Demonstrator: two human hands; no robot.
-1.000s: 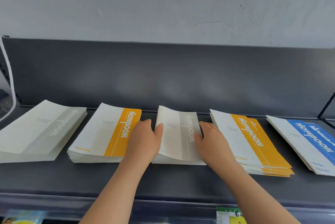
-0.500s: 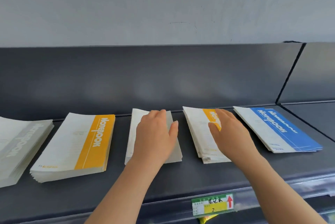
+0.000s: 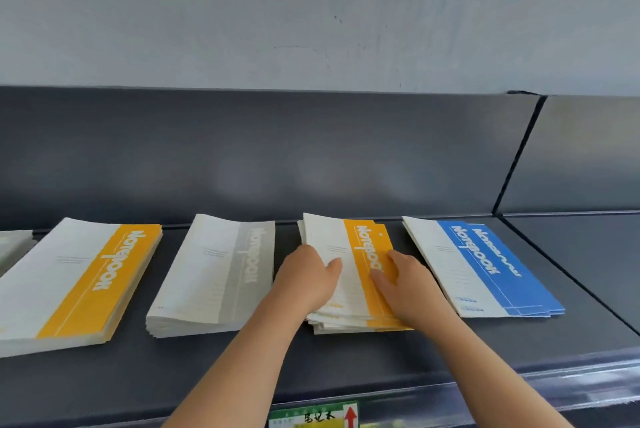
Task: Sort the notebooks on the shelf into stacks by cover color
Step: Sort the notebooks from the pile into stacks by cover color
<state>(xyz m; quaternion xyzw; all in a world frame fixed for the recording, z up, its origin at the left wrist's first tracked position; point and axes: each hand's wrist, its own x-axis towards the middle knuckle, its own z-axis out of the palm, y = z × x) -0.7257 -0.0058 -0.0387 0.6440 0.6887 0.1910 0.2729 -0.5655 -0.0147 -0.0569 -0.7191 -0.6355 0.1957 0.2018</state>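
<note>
Dark shelf (image 3: pixel 346 365), 5 stacks; right yellow stack (image 3: pixel 363 237) lies btwn grey stack (image 3: pixel 214 275) & blue stack (image 3: pixel 478 264); my L hand (image 3: pixel 308 277) has left grey, now grips its left edge; R hand (image 3: pixel 407 285) flat on cover, fingers straight; prob. merging w/ left yellow stack (image 3: pixel 79 282) next.

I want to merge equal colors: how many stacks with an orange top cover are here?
2. The left orange stack lies left of the gray stack; the right orange stack lies right of it, under the left hand and right hand. Lower covers are hidden.
</note>
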